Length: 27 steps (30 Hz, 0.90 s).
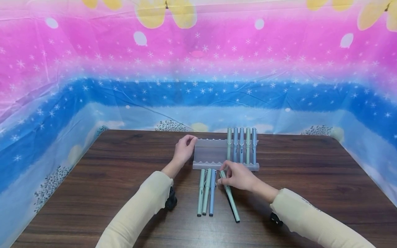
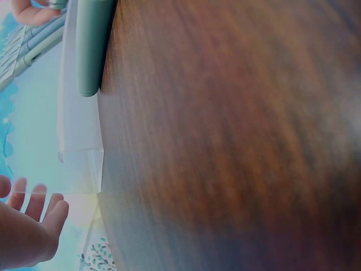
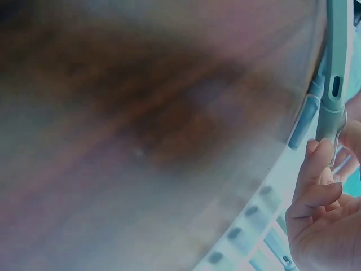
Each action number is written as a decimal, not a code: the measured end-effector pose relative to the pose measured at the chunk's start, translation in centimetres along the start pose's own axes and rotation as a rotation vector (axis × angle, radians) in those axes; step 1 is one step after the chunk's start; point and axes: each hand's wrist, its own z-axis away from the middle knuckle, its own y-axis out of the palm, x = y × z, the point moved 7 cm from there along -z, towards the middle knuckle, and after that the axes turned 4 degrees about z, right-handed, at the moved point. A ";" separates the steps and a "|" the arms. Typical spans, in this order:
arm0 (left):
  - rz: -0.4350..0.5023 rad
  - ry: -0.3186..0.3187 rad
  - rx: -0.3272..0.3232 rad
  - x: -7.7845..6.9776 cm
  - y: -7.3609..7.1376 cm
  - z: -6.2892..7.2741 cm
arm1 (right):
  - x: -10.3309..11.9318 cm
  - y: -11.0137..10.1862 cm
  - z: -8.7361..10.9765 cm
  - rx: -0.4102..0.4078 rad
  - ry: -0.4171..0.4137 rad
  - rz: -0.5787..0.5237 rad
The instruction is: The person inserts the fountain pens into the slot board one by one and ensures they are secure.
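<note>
A clear plastic pen rack (image 1: 211,151) stands on the table, with several green and blue pens (image 1: 241,146) side by side in its right half. My left hand (image 1: 185,148) holds the rack's upper left edge; in the left wrist view its fingers (image 2: 36,197) show at the rack's side wall. With thumb and fingertips my right hand (image 1: 242,177) pinches a light green fountain pen (image 1: 233,203) by its clip end, just in front of the rack. That pen slants, its other end towards me. The right wrist view shows its cap clip between the fingers.
Two green pens (image 1: 201,194) and a blue pen (image 1: 212,194) lie together on the dark wooden table (image 1: 124,155), in front of the rack's left half. A printed cloth (image 1: 198,93) in pink and blue hangs around the table's back and sides.
</note>
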 end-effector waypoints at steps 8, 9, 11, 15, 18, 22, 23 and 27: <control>-0.002 -0.016 -0.002 0.0 0.0 -0.1 | 0.3 -1.5 -0.5 -0.055 0.016 -0.028; -0.001 -0.016 -0.001 0.1 0.1 -0.1 | 0.3 -1.7 -0.6 -0.062 0.019 -0.027; -0.003 -0.014 0.000 0.1 0.1 -0.1 | 0.3 -2.1 -0.7 -0.077 0.028 -0.021; -0.010 -0.011 -0.001 0.1 0.1 -0.1 | 0.6 -3.1 -0.9 -0.123 0.018 -0.010; -0.014 -0.006 -0.005 0.0 0.0 0.0 | 0.7 -3.9 -1.1 -0.159 0.005 -0.002; -0.015 -0.009 -0.007 0.0 0.0 0.0 | 0.7 -4.8 -1.4 -0.200 0.013 0.003; -0.016 -0.009 -0.007 0.0 0.0 0.0 | 0.6 -5.0 -1.5 -0.209 0.018 0.005; -0.015 -0.006 -0.005 0.0 0.0 -0.1 | 0.5 -5.8 -1.9 -0.242 0.036 0.041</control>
